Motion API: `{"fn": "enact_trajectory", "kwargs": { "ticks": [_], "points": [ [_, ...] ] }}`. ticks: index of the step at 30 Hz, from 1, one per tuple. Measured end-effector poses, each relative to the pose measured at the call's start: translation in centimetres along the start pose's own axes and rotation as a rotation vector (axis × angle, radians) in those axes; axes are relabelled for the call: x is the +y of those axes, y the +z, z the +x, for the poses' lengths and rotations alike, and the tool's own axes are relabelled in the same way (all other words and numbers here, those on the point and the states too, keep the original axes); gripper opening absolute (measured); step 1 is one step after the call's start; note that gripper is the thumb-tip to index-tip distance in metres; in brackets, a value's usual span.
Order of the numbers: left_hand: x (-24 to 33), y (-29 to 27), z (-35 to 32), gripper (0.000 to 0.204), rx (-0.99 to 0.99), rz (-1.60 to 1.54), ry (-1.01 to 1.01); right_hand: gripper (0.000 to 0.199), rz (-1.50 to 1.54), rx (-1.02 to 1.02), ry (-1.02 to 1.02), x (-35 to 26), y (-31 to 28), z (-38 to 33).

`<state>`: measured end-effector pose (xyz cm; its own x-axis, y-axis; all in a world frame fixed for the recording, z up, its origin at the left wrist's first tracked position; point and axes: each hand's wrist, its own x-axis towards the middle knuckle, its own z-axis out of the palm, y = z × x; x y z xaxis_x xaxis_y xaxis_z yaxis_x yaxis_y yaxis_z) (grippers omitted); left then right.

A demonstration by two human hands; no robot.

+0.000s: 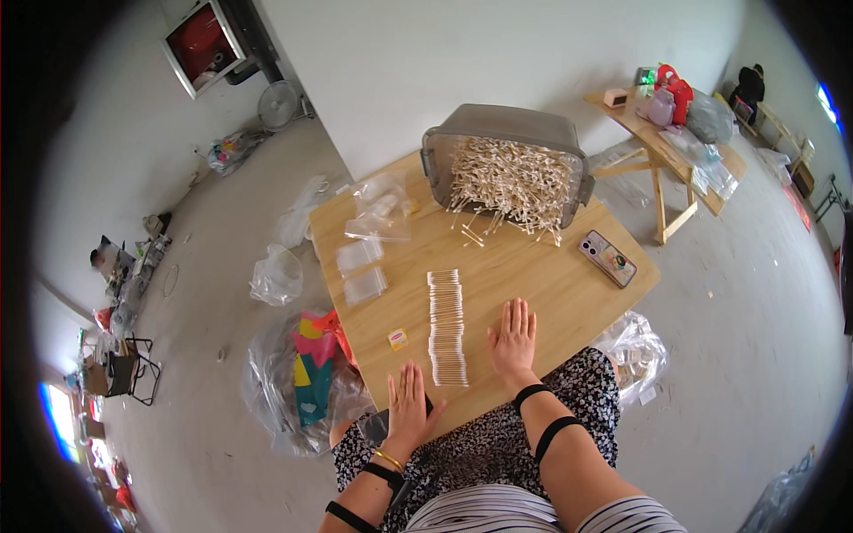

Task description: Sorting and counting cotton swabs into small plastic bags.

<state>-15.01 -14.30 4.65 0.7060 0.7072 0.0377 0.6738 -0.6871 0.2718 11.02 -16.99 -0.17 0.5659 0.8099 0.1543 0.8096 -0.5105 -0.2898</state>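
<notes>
Both my hands rest palm down on a wooden table. My left hand lies open near the front left edge, fingers stretched forward. To the right, my right hand is also flat and open, holding nothing. Between them runs a long neat column of cotton swabs, laid side by side. A small yellow and white packet sits left of the column. At the back, a grey translucent bin lies tipped on its side, and a heap of loose cotton swabs spills from its mouth.
Stacked clear plastic bags and a larger bag lie on the table's left. A phone is at the right edge. Plastic sacks stand on the floor. Back right is another wooden table; a person sits beyond.
</notes>
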Motion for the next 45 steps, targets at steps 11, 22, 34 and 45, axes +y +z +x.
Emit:
{"fn": "enact_trajectory", "kwargs": {
  "ticks": [11, 22, 34, 45],
  "points": [
    [-4.9, -1.8, -12.8, 0.089, 0.054, 0.139, -0.407, 0.054, 0.13, -0.029, -0.08, 8.4, -3.6, -2.7],
    [-8.7, -1.0, -23.6, 0.066, 0.289, -0.091, -0.92, 0.042, 0.146, -0.092, 0.125, 17.5, -12.2, -14.5],
    [-9.9, -2.9, -25.0, 0.012, 0.797, -0.145, -0.986, 0.03, 0.586, 0.24, 0.33, 25.4, -9.5, -16.6],
    [-15.6, -2.7, -30.6, 0.034, 0.894, -0.23, -1.137, 0.036, 0.449, 0.41, 0.504, 32.4, -7.6, -17.5]
  ]
}}
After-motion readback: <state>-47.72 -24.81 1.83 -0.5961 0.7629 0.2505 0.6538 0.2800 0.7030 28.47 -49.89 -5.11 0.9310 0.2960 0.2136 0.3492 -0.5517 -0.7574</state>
